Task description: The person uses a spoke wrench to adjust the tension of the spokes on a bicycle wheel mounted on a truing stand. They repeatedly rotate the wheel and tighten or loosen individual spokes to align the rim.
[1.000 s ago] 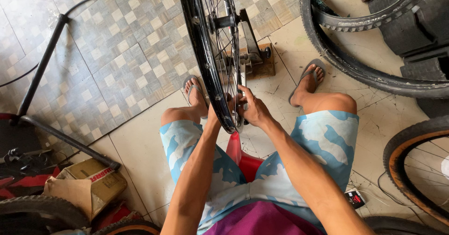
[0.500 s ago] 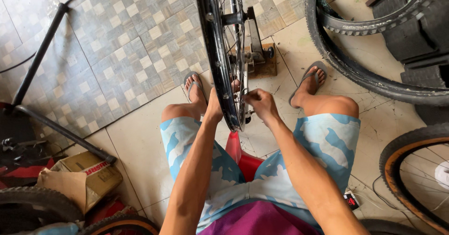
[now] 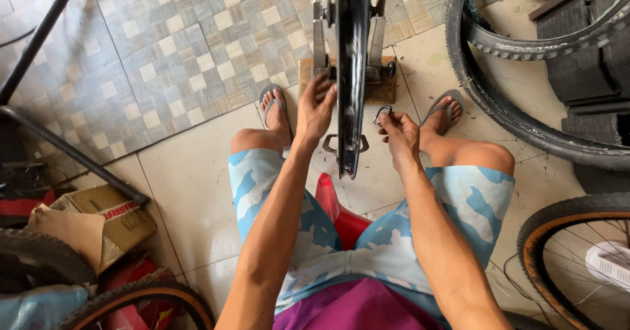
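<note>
The left hand (image 3: 316, 110) is closed on the black wheel rim (image 3: 352, 74), its fingers wrapped over the rim's left side; the rim stands upright, seen edge-on, in a metal truing stand (image 3: 319, 38) on a wooden base (image 3: 387, 87), just beyond the grip. The right hand (image 3: 399, 133) is on the other side of the rim, near but apart from it; its fingertips pinch a small dark spoke wrench (image 3: 382, 114). Below both hands are the person's knees in blue patterned shorts, and a red stool (image 3: 338, 215) between them; the feet in sandals stand at each side of the base. Right of the right hand lie loose black tyres (image 3: 499, 107); far left of the left hand sits a cardboard box (image 3: 98, 222).
</note>
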